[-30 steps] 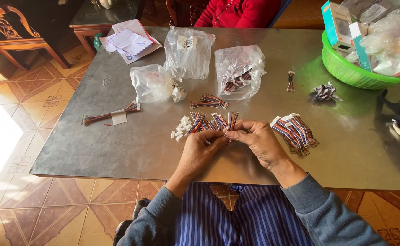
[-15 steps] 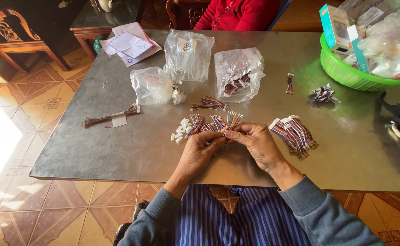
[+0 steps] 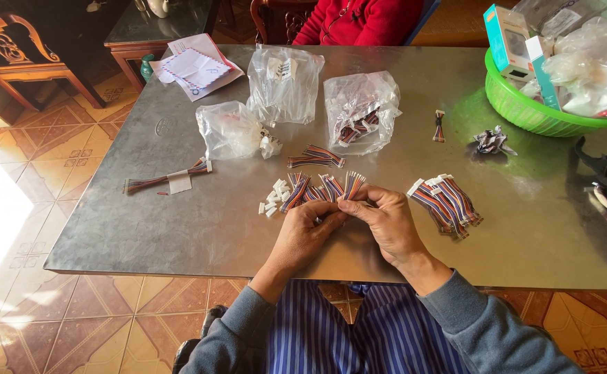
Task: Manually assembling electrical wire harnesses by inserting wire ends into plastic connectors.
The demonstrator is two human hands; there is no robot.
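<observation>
My left hand (image 3: pixel 306 233) and my right hand (image 3: pixel 382 223) meet at the near edge of a grey metal table (image 3: pixel 179 228). Together they pinch short multicoloured ribbon wires (image 3: pixel 324 188) that fan out away from me. Small white plastic connectors (image 3: pixel 274 196) lie loose just left of the wires. A finished pile of the same wires with white ends (image 3: pixel 445 201) rests to the right of my right hand.
Three clear plastic bags (image 3: pixel 284 83) of parts stand mid-table, with a loose wire bundle (image 3: pixel 315 157) in front. A long taped wire bundle (image 3: pixel 167 178) lies left. A green basket (image 3: pixel 525 107) of boxes and bags sits far right. A person in red (image 3: pixel 359 21) sits opposite.
Both hands stay together on the wires with only small finger shifts. The view has drifted slightly.
</observation>
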